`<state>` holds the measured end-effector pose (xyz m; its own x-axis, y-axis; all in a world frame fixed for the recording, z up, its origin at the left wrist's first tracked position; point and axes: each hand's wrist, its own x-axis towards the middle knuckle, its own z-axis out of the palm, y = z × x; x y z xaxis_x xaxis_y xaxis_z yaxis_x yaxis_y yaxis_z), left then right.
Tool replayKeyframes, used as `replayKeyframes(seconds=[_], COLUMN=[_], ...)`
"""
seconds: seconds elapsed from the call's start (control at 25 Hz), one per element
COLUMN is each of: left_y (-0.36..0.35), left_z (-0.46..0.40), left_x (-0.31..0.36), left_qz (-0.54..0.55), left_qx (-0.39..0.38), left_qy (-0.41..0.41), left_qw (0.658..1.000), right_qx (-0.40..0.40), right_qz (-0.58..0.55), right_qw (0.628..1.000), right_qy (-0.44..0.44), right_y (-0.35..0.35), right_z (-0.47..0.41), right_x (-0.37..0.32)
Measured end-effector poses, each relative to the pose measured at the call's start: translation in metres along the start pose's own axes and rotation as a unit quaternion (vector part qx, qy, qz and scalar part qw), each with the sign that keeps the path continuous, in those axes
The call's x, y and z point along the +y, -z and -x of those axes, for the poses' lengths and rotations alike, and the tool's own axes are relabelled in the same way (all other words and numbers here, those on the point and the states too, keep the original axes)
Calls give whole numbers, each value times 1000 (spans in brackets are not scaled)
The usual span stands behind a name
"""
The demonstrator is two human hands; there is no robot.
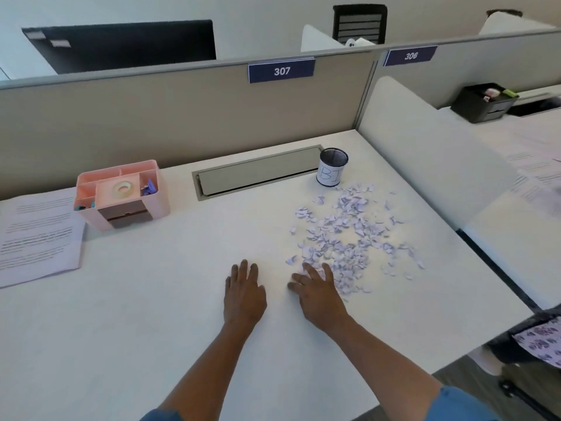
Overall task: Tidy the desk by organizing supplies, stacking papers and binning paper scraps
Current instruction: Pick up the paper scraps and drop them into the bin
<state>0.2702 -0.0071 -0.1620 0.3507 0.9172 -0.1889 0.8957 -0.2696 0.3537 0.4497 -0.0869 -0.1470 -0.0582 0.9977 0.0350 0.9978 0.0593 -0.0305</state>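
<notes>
A spread of small pale purple paper scraps [349, 235] covers the right half of the white desk [170, 299]. Behind it stands a black mesh cup [332, 167] with a white label. My right hand [318, 293] lies flat with straight fingers at the near edge of the scraps, its fingertips touching the closest ones. My left hand [244, 294] rests flat on bare desk just left of it, apart from the scraps. A pink organizer [121, 194] with a tape roll and purple clips sits at the back left, beside a stack of printed papers [36, 238].
A recessed grey cable tray [258, 173] runs along the back under the beige partition [182, 117]. A white divider [425, 153] bounds the right side; beyond it lies a neighbouring desk with papers and a black box [482, 103]. A chair [534, 338] stands at the lower right.
</notes>
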Motion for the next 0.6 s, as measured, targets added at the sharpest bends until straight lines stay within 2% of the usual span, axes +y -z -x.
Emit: replayKeyframes(seconds=[0.2,0.28,0.4,0.6], left_y=[-25,-36,-44,-47], left_z=[-25,-24,-31,-62], left_x=[58,69,75,92], left_qz=[-6,-5,-30,-33], left_qx=[29,49,70,84], left_qy=[64,91,122,163], left_qw=[998,995,990,983], right_qx=[24,41,72,15], right_qz=[-8,-45,-122,-220], right_qw=[1000,998,989,975], right_qy=[17,29,31,42], right_y=[0,0,-1,1], right_z=[-11,-14,-28,-69], right_x=[89,109,120,109])
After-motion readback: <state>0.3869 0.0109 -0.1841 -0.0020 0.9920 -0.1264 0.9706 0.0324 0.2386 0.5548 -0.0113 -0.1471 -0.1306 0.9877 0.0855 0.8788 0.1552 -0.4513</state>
